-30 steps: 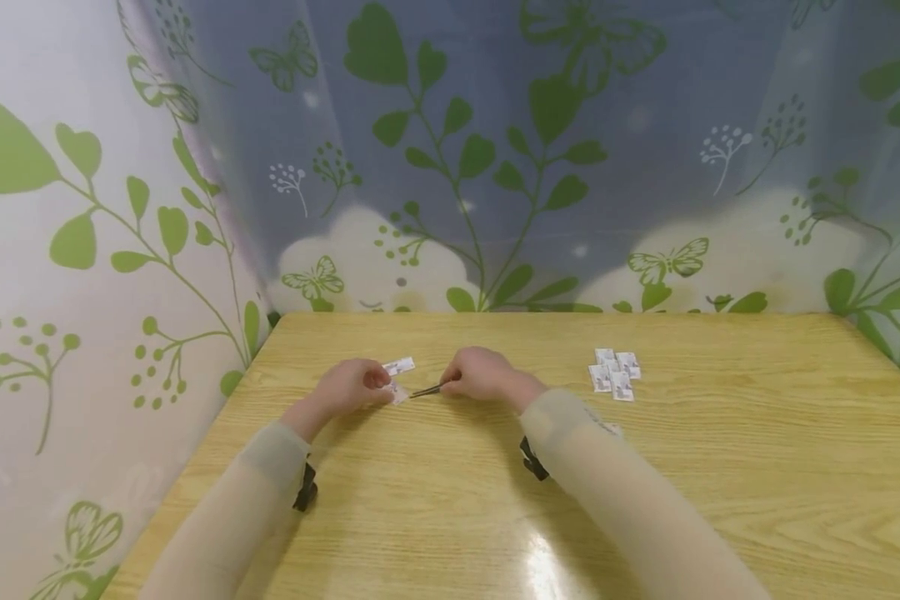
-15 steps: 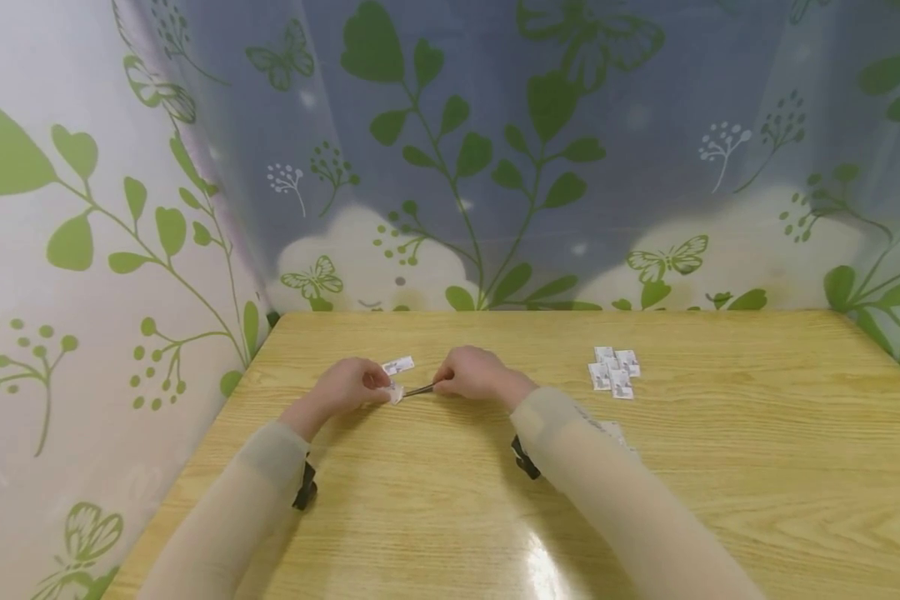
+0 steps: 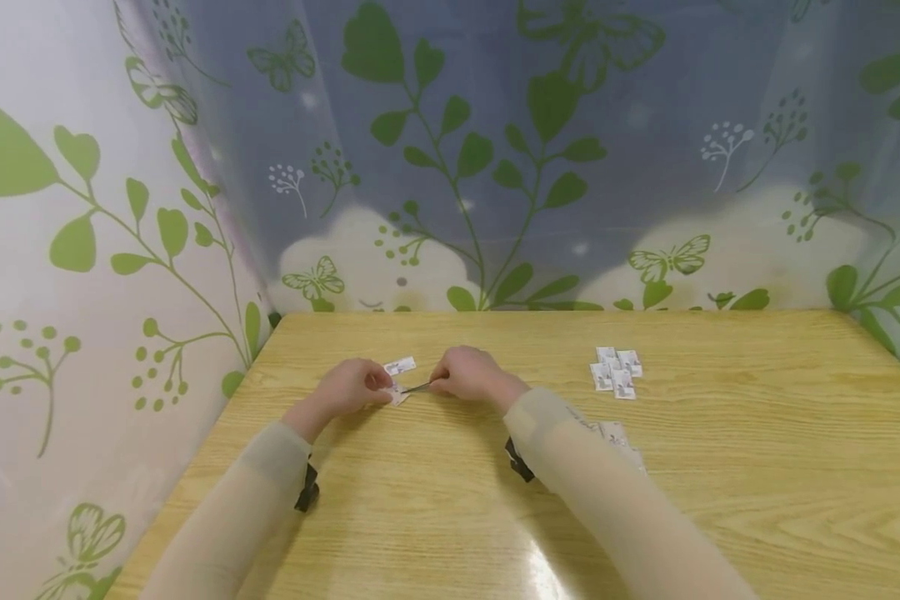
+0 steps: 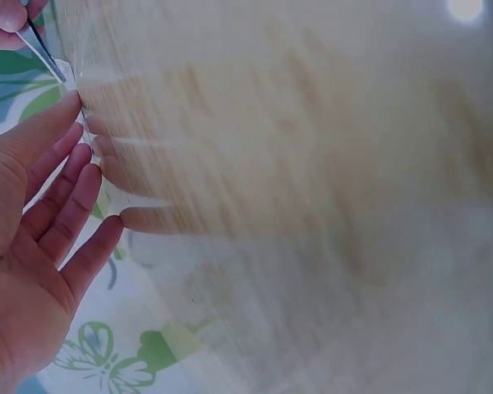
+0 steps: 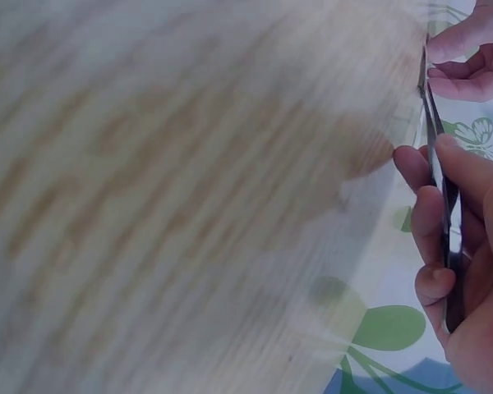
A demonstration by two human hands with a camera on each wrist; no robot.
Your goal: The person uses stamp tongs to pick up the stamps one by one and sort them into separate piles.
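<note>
My left hand point(image 3: 347, 387) rests at the left part of the table, its thumb and fingertips pressing on a small white printed piece point(image 3: 398, 398). In the left wrist view its fingers are spread and fairly straight, with the tips on the tabletop. Dark metal tweezers point(image 3: 417, 387) are gripped in my right hand point(image 3: 472, 373), thumb on one side and curled fingers on the other. The tweezers' tips meet the printed piece beside my left fingertips. Whether they pinch it is too small to tell. A second white printed strip point(image 3: 401, 365) lies just behind.
Several white printed squares point(image 3: 624, 384) lie grouped at the right on the wooden table point(image 3: 757, 450). More printed pieces point(image 3: 613, 432) show partly from behind the right sleeve point(image 3: 607, 483). A patterned curtain point(image 3: 435, 167) hangs along the table's back edge.
My right hand has moved slightly left, bringing the tweezers' tips from the edge of the printed piece onto it. More pieces show beside the right sleeve. My left hand has stayed nearly still.
</note>
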